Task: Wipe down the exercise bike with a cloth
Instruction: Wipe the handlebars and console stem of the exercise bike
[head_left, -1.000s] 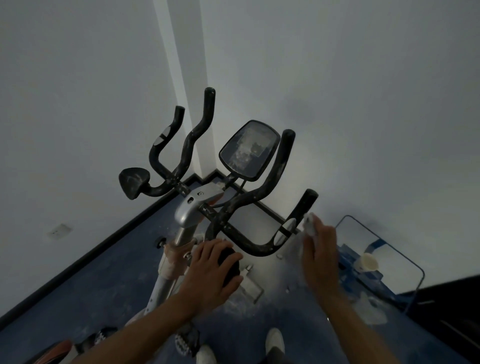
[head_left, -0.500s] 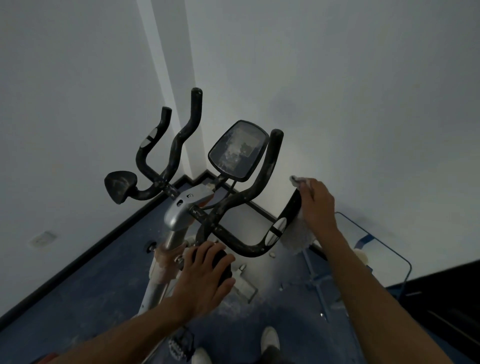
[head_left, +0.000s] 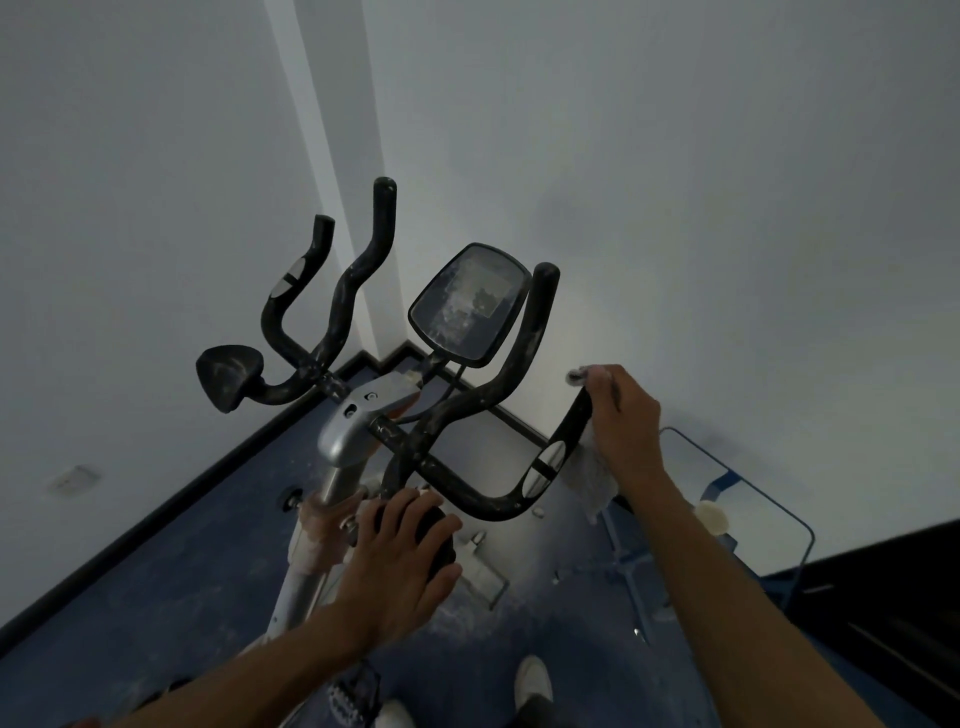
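The exercise bike sits in the room corner, dusty handlebars reaching up and away toward the walls; left hand lies over a black knob, fingers spread and loosely draped; console screen is tilted back, no writing I can read on it; right hand grips the white cloth round the rightmost bar tip, which points up.

1 bike w/ 1 screen, 4 upright bar ends, 2 silver grip sensors, 1 arm pad; 1 cloth; 2 hands; 2 white shoes; 1 glass panel on floor.
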